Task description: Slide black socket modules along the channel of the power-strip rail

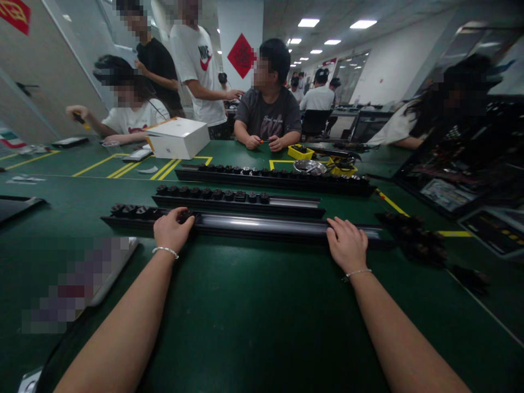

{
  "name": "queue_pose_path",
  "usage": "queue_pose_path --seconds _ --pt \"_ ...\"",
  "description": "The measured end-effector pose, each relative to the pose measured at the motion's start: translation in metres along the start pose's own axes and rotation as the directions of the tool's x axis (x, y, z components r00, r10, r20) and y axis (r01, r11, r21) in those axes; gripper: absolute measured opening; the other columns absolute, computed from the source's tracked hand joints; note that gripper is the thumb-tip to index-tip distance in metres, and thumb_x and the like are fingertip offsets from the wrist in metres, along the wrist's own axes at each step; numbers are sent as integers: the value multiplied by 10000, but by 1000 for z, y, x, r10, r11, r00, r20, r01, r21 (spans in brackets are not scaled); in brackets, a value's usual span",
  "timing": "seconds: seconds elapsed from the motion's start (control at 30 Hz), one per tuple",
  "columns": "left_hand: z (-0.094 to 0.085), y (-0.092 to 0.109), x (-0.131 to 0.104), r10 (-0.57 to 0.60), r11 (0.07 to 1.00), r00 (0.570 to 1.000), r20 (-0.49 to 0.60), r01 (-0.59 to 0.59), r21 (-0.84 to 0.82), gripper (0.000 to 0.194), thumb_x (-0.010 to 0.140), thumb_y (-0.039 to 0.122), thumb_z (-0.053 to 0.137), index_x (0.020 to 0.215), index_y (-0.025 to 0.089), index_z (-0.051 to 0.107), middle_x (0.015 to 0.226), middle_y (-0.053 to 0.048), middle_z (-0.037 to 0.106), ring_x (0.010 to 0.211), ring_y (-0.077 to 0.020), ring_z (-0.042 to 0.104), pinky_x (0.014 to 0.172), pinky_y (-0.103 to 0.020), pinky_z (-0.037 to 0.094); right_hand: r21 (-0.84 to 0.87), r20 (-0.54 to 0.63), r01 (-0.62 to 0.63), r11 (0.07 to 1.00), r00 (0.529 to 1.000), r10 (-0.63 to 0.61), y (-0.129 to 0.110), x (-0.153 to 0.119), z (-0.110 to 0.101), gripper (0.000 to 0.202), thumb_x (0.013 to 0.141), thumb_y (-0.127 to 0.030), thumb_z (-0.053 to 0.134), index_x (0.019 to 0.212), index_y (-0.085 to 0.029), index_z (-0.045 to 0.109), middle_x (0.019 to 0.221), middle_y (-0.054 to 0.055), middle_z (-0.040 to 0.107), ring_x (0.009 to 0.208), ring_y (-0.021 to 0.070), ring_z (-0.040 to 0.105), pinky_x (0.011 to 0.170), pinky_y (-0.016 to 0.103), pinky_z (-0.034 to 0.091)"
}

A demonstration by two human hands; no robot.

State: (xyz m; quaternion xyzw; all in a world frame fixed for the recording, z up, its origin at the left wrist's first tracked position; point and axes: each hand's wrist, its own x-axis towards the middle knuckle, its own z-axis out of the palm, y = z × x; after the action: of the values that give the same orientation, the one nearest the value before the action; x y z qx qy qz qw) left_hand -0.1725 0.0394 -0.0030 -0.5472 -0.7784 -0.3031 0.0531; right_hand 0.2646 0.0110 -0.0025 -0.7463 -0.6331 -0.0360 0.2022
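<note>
A long black rail (262, 225) with a shiny channel lies across the table in front of me. Several small black round-topped pieces (129, 209) sit in its left part. My left hand (172, 232) is closed at the rail, thumb and fingers around one small black piece (187, 215), partly hidden by the fingers. On the rail's right part rests my right hand (349, 244), its fingers slightly bent and apart. Behind lies a shorter black rail (292, 206), mostly filled with similar pieces, and farther back a longer filled rail (274, 179).
Dark loose pieces (421, 240) are heaped at the right. A phone-like device (82, 284) lies at the left. Farther back are a white box (180, 137), a metal bowl (310, 167) and a yellow bin (300, 152). A person (268, 109) sits opposite; others are around.
</note>
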Motion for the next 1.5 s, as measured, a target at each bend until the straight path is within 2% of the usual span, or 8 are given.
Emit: queue_pose_path --seconds 0.27,0.53,0.9,1.03,1.27,1.5 --pt "-5 6 -1 9 1000 1000 29 -9 -1 423 747 438 556 1081 194 643 957 -87 703 943 -249 629 862 -369 448 -23 13 10 1000 1000 -10 0 0 -1 516 921 -404 212 1278 -216 533 1373 55 486 1296 239 353 1066 511 213" --pt "-9 9 -2 14 1000 998 67 -13 -5 409 760 433 534 1078 198 641 960 -86 704 958 -254 626 875 -380 443 -43 -42 26 999 999 -28 3 0 5 486 921 -395 229 1259 -245 544 1358 32 505 1285 223 372 1058 493 236" --pt "-9 7 0 10 1000 993 115 -8 -21 449 761 463 486 1100 203 626 976 -70 707 976 -260 618 901 -386 424 -14 -14 19 1000 1000 -19 14 3 14 547 894 -501 218 1275 -282 543 1358 10 506 1301 228 374 1072 497 231" --pt "-7 5 0 12 999 993 114 -7 -45 452 760 477 475 1095 214 626 978 -61 712 984 -257 620 931 -400 407 -7 -33 26 1000 999 -27 16 3 17 536 886 -498 232 1273 -299 544 1362 4 502 1307 226 368 1073 490 241" --pt "-6 4 0 1 997 993 119 8 -70 450 753 483 487 1090 220 626 1009 -69 712 1017 -239 620 1038 -409 322 -18 23 10 1000 1000 -10 15 3 13 587 881 -524 192 1299 -279 524 1384 -6 476 1329 226 336 1092 495 198" --pt "-13 10 -1 -8 998 992 125 16 -60 443 750 478 477 1083 227 629 983 -58 717 981 -251 634 949 -396 407 -38 -8 26 999 1000 -26 12 1 11 558 885 -504 222 1297 -279 524 1382 -7 478 1321 217 348 1091 477 206"
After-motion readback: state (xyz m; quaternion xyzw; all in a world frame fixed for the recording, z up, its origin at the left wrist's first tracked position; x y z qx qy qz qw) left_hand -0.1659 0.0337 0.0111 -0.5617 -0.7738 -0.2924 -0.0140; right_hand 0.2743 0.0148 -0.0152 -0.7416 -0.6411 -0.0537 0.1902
